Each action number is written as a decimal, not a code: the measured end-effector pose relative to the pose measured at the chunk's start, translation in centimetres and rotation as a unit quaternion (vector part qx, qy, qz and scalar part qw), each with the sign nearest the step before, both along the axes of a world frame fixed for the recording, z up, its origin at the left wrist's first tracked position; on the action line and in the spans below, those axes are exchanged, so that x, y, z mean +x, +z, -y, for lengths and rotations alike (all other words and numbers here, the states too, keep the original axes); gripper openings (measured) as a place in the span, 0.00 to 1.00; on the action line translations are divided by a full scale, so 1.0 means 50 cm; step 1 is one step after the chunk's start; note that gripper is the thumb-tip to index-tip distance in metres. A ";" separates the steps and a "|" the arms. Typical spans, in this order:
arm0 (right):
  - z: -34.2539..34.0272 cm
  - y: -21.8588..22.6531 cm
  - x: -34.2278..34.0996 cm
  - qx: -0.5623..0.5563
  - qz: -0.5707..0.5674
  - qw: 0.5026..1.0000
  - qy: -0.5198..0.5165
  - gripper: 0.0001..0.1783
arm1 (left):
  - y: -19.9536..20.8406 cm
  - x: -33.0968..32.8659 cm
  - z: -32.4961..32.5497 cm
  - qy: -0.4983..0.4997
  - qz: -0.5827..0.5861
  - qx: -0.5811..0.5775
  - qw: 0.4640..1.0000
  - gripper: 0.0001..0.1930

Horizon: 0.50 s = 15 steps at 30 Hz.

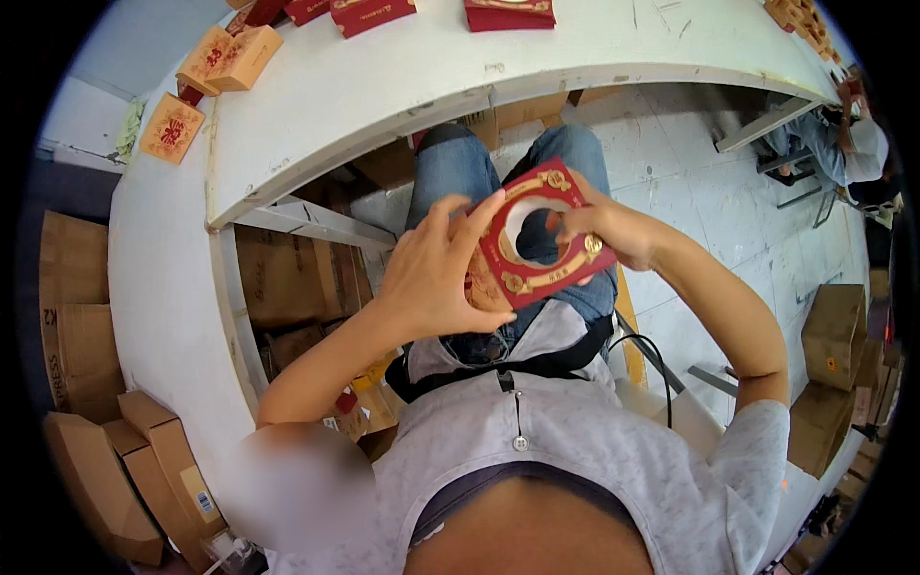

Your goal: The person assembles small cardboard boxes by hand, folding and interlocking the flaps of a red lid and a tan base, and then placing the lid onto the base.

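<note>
Above my lap I hold a red printed box sleeve [546, 278] with gold patterns and a round hole in its middle. Through the hole I can see my jeans. My left hand [426, 268] spans the left end of the sleeve, thumb below and fingers above, where an orange-gold printed part [487, 292] shows beside the palm. Whether that part is a separate inner box I cannot tell. My right hand [613, 230] grips the right side, with fingertips reaching to the hole's edge. Both hands are closed on the piece, which is tilted.
Orange printed boxes [172, 127] sit at the table's [402, 86] left corner. Red boxes [511, 14] line its far side. Brown cartons [144, 470] stand at left, others [829, 335] at right. Another person [848, 144] sits at far right. A black cable [656, 355] hangs beside my right hip.
</note>
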State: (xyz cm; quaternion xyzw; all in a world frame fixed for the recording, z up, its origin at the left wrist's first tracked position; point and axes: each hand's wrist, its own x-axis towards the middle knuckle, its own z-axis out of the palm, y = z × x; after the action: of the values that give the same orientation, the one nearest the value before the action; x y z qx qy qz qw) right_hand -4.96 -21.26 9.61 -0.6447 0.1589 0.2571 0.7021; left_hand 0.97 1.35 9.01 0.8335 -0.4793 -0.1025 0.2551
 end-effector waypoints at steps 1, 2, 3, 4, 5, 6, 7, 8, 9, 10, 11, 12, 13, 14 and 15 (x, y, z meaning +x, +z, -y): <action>0.002 0.000 -0.002 -0.004 -0.022 1.000 0.002 0.35 | -0.009 0.001 0.003 -0.003 -0.004 -0.026 1.000 0.52; -0.005 0.026 0.004 -0.009 -0.043 0.999 0.006 0.37 | -0.017 0.003 0.008 -0.003 -0.007 -0.053 0.999 0.52; -0.009 0.037 0.008 -0.014 -0.063 0.998 0.010 0.39 | -0.026 0.004 0.012 -0.004 -0.010 -0.080 0.997 0.51; -0.007 0.019 0.011 -0.024 -0.075 0.997 0.006 0.38 | -0.039 0.002 0.013 -0.001 0.006 -0.095 0.995 0.50; -0.006 0.017 0.012 -0.029 -0.078 0.996 0.009 0.38 | -0.048 0.003 0.014 -0.001 -0.001 -0.093 0.996 0.51; -0.007 0.018 0.012 -0.035 -0.082 0.996 0.012 0.38 | -0.055 0.003 0.014 -0.001 -0.009 -0.091 0.996 0.52; -0.007 0.018 0.013 -0.040 -0.086 0.995 0.015 0.38 | -0.059 0.002 0.013 0.000 -0.017 -0.089 0.996 0.53; -0.007 0.017 0.013 -0.037 -0.085 0.996 0.016 0.38 | -0.062 0.001 0.012 0.002 -0.020 -0.089 0.996 0.53; -0.007 0.016 0.013 -0.035 -0.083 0.996 0.017 0.39 | -0.063 -0.001 0.010 0.005 -0.022 -0.090 0.996 0.53; -0.008 0.014 0.012 -0.033 -0.082 0.996 0.018 0.39 | -0.064 -0.003 0.008 0.009 -0.025 -0.090 0.996 0.53; -0.008 0.012 0.013 -0.036 -0.070 0.997 0.019 0.40 | -0.061 -0.004 0.007 0.016 -0.034 -0.094 0.995 0.54; -0.009 0.008 0.013 -0.038 -0.058 0.997 0.019 0.40 | -0.056 -0.006 0.006 0.023 -0.043 -0.098 0.994 0.55; -0.010 0.006 0.013 -0.041 -0.045 0.998 0.019 0.41 | -0.054 -0.008 0.004 0.030 -0.053 -0.102 0.993 0.56; -0.013 0.008 0.016 -0.045 -0.040 0.998 0.023 0.40 | -0.053 -0.010 0.002 0.047 -0.057 -0.100 0.992 0.57; -0.016 0.011 0.019 -0.049 -0.035 0.998 0.026 0.39 | -0.054 -0.012 -0.001 0.063 -0.061 -0.098 0.991 0.58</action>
State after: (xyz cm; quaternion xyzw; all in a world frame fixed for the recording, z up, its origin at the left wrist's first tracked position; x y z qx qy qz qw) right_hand -4.02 -20.44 10.15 -0.6726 0.1790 0.2899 0.6570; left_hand 0.39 1.39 6.33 0.8251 -0.4171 -0.0892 0.3706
